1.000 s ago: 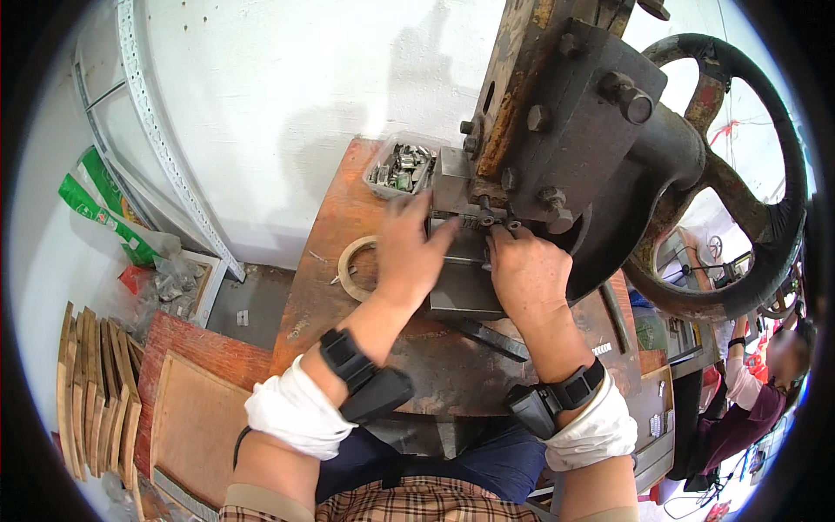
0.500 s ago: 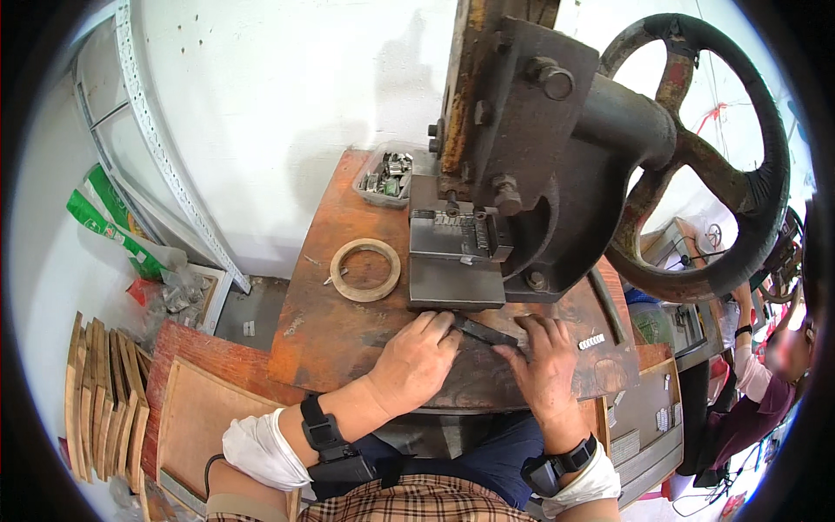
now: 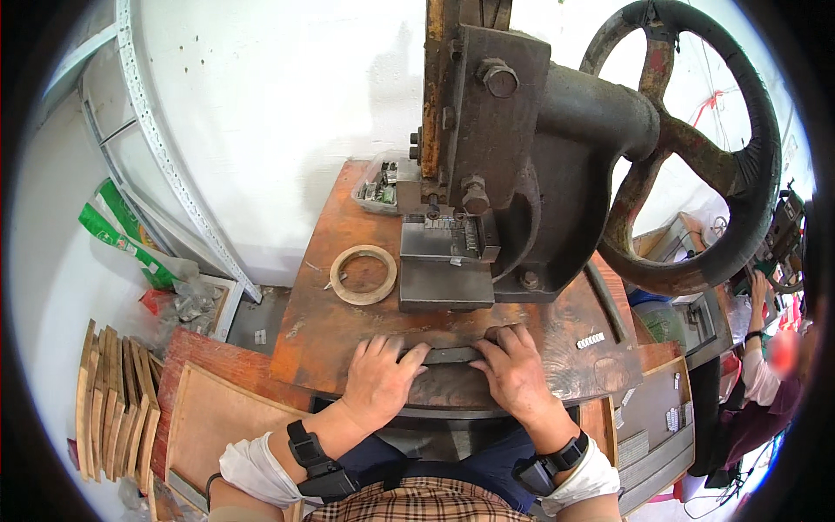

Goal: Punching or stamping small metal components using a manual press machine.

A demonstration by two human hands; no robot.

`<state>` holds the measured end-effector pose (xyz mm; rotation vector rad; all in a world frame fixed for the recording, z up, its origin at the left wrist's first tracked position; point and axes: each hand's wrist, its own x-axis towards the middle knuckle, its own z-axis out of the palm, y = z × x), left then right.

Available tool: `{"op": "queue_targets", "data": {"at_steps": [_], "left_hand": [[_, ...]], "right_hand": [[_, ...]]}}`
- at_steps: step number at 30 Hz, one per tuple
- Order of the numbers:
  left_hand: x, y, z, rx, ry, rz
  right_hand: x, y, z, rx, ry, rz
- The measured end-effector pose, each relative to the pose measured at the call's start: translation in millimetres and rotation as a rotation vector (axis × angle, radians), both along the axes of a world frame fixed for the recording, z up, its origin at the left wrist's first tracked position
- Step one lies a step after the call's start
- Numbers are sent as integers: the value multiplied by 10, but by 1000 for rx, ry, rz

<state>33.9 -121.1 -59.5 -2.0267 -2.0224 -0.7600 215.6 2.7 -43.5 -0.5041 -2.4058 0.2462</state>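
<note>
The dark flat bar [image 3: 445, 355] lies between the two hands near the front edge of the wooden tabletop [image 3: 330, 335], apart from the steel die block [image 3: 445, 285] of the hand press [image 3: 497, 113]. The fingers of the left hand [image 3: 379, 376] are closed on its left end, those of the right hand [image 3: 515, 370] on its right end; whether it rests on the wood or sits just above cannot be told. Handling it well likely means an even grip at both ends, so that it neither tips nor twists, with fingertips clear of its underside and the tan ring [image 3: 339, 277] left undisturbed.
</note>
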Motion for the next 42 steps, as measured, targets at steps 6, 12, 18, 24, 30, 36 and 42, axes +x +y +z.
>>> {"op": "queue_targets", "data": {"at_steps": [6,12,18,24,30,36,42], "left_hand": [[-281,-391,-5,68,-160,195],[-727,150,461,201,-142,298],[-700,868,665,62,-240,263],[-730,1066,669,148,-158,282],[-608,1182,663,62,-47,352],[-564,1214,535,145,-8,385],[-680,1109,549,173,-127,269]], "right_hand": [[170,82,-30,-29,137,-68],[327,185,-195,-66,83,-224],[320,193,-262,-124,77,-252],[310,214,-274,-123,24,-226],[294,222,-231,-120,33,-232],[297,218,-231,-132,33,-222],[321,222,-219,-126,51,-211]]}}
